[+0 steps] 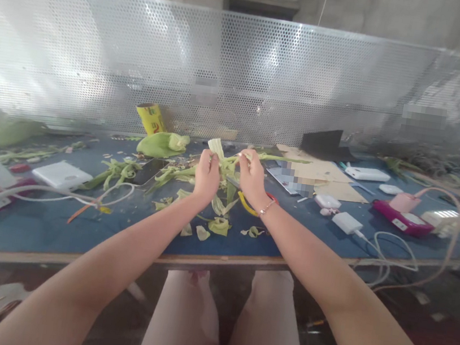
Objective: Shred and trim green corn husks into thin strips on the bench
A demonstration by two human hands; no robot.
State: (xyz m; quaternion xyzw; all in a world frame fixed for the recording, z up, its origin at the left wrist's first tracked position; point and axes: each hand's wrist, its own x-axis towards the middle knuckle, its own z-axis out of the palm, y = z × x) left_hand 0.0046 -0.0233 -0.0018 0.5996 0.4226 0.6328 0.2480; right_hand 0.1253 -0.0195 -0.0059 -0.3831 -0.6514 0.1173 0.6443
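Both of my hands are stretched out over a blue table (pixel 34 225). My left hand (pixel 206 176) is closed around a bundle of pale green leaves (pixel 224 166), probably corn husk. My right hand (pixel 251 177) pinches another strip of the same husk and pulls it to the right; a thin bracelet sits on that wrist. Torn leaf scraps (pixel 219 225) lie on the table just below my hands. Yellow-handled scissors (pixel 247 202) lie partly hidden under my right wrist.
A husked green cob (pixel 161 144) and a yellow can (pixel 151 118) sit behind my hands. White power banks (pixel 61 174) and cables (pixel 390 249), a pink device (pixel 399 213), cardboard (pixel 320 171) and a phone (pixel 286 179) lie around. A perforated metal screen (pixel 243 77) closes the back.
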